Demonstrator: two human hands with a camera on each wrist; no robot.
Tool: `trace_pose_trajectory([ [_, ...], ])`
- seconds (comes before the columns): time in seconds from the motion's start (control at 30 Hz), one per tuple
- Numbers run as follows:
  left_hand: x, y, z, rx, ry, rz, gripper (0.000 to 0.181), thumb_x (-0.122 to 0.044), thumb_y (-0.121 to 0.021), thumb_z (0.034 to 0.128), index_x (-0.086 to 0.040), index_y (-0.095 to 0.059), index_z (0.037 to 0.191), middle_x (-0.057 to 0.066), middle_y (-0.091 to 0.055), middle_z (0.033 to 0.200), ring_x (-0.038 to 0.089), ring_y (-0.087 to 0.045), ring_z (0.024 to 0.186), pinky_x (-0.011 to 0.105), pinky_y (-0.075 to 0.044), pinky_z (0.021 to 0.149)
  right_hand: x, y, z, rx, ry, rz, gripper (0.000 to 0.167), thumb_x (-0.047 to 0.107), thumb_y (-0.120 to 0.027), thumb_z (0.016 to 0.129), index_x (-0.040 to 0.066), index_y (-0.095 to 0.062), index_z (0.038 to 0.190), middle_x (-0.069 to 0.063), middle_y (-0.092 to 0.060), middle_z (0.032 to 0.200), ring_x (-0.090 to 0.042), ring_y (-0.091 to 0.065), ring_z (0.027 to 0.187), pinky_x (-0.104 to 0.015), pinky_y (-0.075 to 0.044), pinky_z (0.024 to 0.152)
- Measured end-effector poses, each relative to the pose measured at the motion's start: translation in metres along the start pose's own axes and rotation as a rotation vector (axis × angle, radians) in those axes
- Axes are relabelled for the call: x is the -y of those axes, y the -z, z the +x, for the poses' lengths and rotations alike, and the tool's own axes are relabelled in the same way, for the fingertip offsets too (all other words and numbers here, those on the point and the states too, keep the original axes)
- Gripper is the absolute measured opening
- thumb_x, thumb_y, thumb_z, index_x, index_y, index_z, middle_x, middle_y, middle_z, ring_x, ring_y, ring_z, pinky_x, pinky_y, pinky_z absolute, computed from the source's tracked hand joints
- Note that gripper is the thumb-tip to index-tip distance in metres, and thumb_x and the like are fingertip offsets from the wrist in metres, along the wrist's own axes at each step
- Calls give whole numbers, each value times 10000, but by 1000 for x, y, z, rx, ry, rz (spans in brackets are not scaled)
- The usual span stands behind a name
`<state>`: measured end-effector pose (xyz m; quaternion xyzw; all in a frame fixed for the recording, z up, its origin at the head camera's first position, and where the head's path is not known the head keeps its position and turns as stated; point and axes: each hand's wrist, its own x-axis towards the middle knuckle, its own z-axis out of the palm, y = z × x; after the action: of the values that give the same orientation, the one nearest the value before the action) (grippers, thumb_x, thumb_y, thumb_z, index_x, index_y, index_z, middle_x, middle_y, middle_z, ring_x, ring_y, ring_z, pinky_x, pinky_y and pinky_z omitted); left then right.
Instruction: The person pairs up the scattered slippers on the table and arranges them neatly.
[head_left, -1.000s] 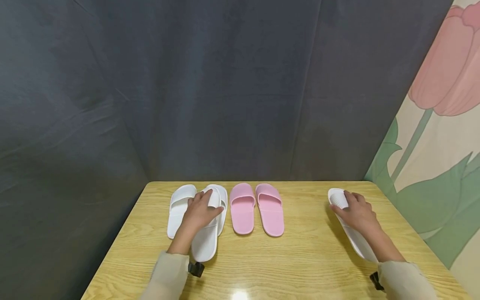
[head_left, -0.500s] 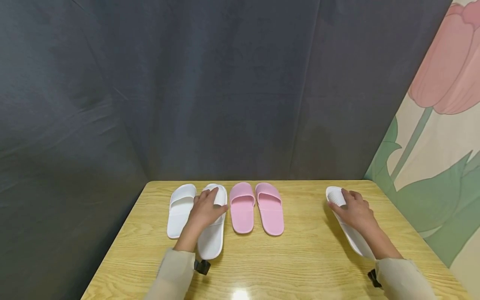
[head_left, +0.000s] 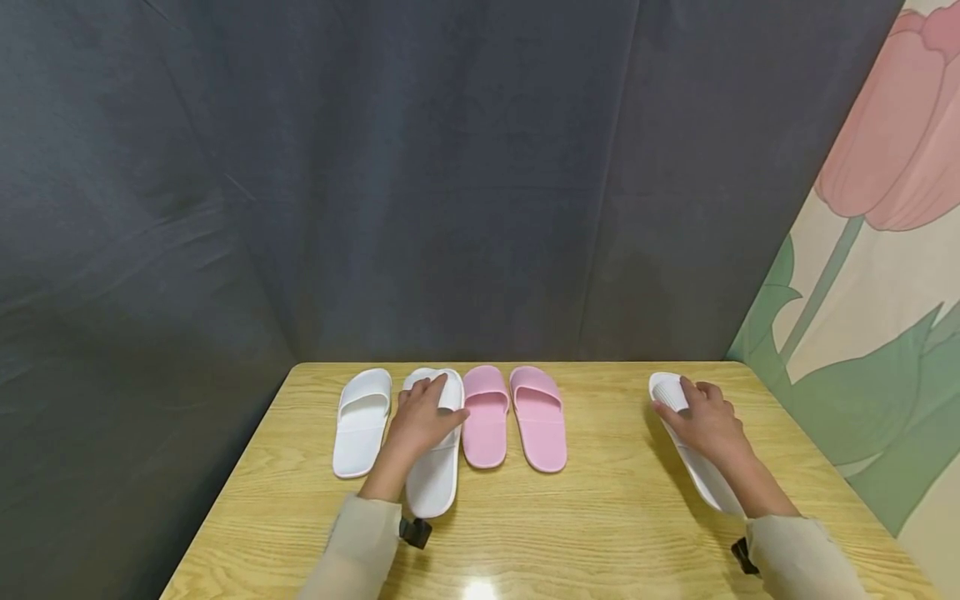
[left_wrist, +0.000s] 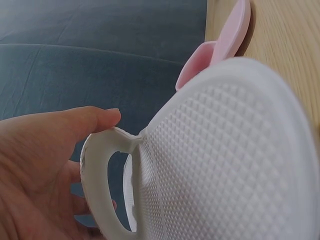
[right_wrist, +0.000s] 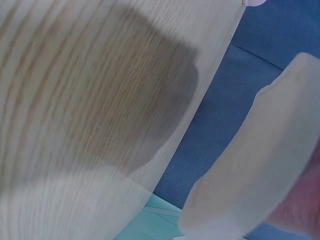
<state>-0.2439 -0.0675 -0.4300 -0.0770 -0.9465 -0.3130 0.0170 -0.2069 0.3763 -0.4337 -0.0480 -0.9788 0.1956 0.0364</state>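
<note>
My left hand (head_left: 418, 421) grips a white slipper (head_left: 435, 483) by its strap. In the left wrist view the thumb lies over the strap's edge, beside the textured footbed (left_wrist: 225, 150). Below this slipper, another white slipper (head_left: 417, 374) is mostly hidden, only its toe edge showing. At the table's right side my right hand (head_left: 712, 423) holds a second white slipper (head_left: 708, 479) at the strap, tilted above the surface. The right wrist view shows its pale side (right_wrist: 260, 160) blurred and close, with a shadow on the wood.
One white slipper (head_left: 362, 442) lies at the left on the wooden table (head_left: 570, 533). Two pink slippers (head_left: 485, 433) lie side by side near the far edge, just right of my left hand. A dark curtain (head_left: 450, 183) hangs behind, and a tulip-painted wall (head_left: 862, 333) stands at the right.
My left hand has moved right with its white slipper, across the white slipper below and closer to the pink pair. My right hand and its slipper have shifted slightly left.
</note>
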Motion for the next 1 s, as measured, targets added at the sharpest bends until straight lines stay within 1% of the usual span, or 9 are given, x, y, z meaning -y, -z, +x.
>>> trace_pose_trajectory([
  [0.27,-6,-4,1,-4,-6,-14,780,-478,-720,888,-145,-443,1537,206,-427,1525,487,-379,1360,630,-396,1057,-1,-5,2,1,0,4,872,579,-449,1023,-102,-238,1525,-454,-220,1434,-693,-304,1242,-778,-343,892],
  [0.43,-11,-7,2,-4,-20,-10,778,-481,-719,887,-134,-451,1530,217,-439,1509,501,-393,1336,630,-387,1058,0,-5,3,-5,-4,14,843,543,-490,1016,-89,-258,1523,-440,-227,1437,-678,-304,1245,-776,-332,901],
  [0.63,-18,-12,4,8,-14,-18,776,-496,-718,884,-160,-451,1531,192,-439,1512,456,-401,1333,608,-434,1018,1,-5,4,-3,-19,8,819,505,-524,1010,-83,-271,1521,-434,-237,1445,-671,-305,1251,-773,-332,913],
  [0.77,-22,-16,6,16,-17,-25,775,-479,-723,882,-158,-449,1532,182,-440,1513,438,-405,1328,598,-448,999,2,-5,6,-15,-9,7,818,514,-534,1005,-75,-294,1519,-430,-258,1449,-668,-324,1245,-765,-348,901],
  [1.0,-32,-23,9,45,-14,-31,784,-502,-708,892,-175,-427,1547,186,-402,1549,425,-386,1350,594,-447,1006,2,-6,8,-37,5,13,813,522,-552,997,-69,-326,1507,-427,-282,1443,-671,-335,1235,-758,-346,895],
])
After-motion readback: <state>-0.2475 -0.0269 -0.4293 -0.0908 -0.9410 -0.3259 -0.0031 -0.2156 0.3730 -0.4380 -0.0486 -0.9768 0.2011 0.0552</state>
